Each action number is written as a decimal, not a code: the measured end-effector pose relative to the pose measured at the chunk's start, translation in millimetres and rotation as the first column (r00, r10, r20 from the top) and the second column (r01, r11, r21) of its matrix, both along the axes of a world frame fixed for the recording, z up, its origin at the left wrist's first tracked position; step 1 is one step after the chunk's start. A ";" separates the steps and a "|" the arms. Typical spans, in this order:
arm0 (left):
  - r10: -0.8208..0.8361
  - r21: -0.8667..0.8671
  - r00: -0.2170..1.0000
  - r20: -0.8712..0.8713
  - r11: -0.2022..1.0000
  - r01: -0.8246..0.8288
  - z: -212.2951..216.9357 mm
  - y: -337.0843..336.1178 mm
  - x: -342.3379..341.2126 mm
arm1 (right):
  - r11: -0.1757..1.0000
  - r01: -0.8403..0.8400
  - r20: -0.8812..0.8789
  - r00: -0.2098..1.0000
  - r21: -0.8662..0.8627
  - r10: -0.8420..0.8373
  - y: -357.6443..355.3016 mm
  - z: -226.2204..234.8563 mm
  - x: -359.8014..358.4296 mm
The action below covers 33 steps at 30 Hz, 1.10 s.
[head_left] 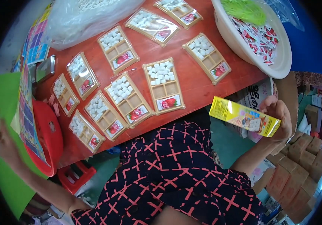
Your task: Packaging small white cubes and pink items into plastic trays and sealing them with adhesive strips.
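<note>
On the right, past the table's edge, my right hand [281, 117] is closed around one end of a small yellow printed carton [243, 117]. My left hand [4, 138] is raised at the far left with its fingers stretched out, holding nothing that I can see. Colourful printed card sheets [31, 108] stand right beside it, in a red plastic basin [50, 131]. Several tan compartment trays lie in front of me, such as one tray [163, 90] with white cubes in the large section and a strawberry-printed sachet [168, 102] at its near end.
The trays rest on a red table [202, 95]. A clear bag of white pieces [89, 22] sits at the back left, and a cream basin [282, 63] of sachets at the back right. A red stool [87, 174] and stacked brown cartons [296, 176] flank me below.
</note>
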State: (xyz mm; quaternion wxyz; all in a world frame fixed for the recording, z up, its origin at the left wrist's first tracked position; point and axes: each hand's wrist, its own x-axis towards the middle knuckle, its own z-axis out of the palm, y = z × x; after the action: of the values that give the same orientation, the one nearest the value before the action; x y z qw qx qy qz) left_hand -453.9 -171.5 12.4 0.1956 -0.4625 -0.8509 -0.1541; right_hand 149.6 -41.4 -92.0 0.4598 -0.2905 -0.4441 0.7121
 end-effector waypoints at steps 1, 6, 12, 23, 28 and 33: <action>-0.263 0.040 0.960 0.092 0.965 0.261 -21.5 25.4 82.7 | 1.000 -0.006 -0.005 1.000 -0.002 0.006 -1.2 -5.2 4.0; -0.725 0.024 0.525 0.446 0.596 0.803 -113.8 82.0 268.5 | 0.997 0.081 -0.119 0.989 -0.020 -0.083 -17.9 -25.8 50.0; -0.640 -0.303 0.667 0.381 0.595 0.744 -182.1 90.5 320.8 | 0.990 0.134 -0.134 0.981 -0.039 -0.138 -26.1 -42.5 69.0; -0.812 -0.115 0.499 0.304 0.489 0.865 -196.7 168.3 392.5 | 0.987 0.157 -0.163 0.975 0.028 -0.151 -21.9 -45.4 64.3; -0.838 -0.106 0.399 0.372 0.388 0.915 -207.3 156.1 393.0 | 0.984 0.171 -0.079 0.983 0.042 -0.168 -32.1 -42.8 69.1; -0.838 -0.134 0.306 0.452 0.275 0.952 -201.9 137.9 385.4 | 0.996 0.087 -0.195 0.977 -0.005 -0.086 -16.7 -55.2 59.7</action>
State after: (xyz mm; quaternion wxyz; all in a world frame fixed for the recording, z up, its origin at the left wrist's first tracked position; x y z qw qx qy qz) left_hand -68.5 -33.6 -189.5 -0.1494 -0.8631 -0.4627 -0.1367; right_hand 209.3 -58.2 -147.2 0.5321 -0.2375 -0.3849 0.7158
